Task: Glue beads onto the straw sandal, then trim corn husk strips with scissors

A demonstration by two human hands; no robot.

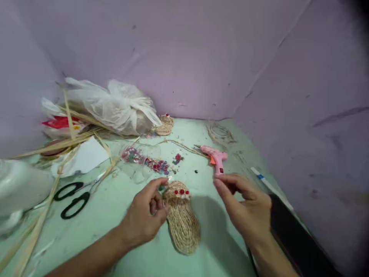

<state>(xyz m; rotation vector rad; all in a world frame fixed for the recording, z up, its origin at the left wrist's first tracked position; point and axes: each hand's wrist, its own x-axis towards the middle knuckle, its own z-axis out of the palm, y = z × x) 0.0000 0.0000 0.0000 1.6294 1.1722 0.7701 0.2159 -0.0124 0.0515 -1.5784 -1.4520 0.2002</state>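
A small woven straw slipper lies on the pale green table, with three red beads along its strap. My left hand rests against the slipper's left edge, fingers curled in a loose pinch; what they hold is too small to make out. My right hand hovers to the right of the slipper, just below the pink glue gun, fingers bent with nothing between them.
A clear plastic bag of mixed beads lies behind the slipper. Black scissors and straw strips are at the left, a white plastic bag at the back, another woven piece, a white pen, a dark object at right.
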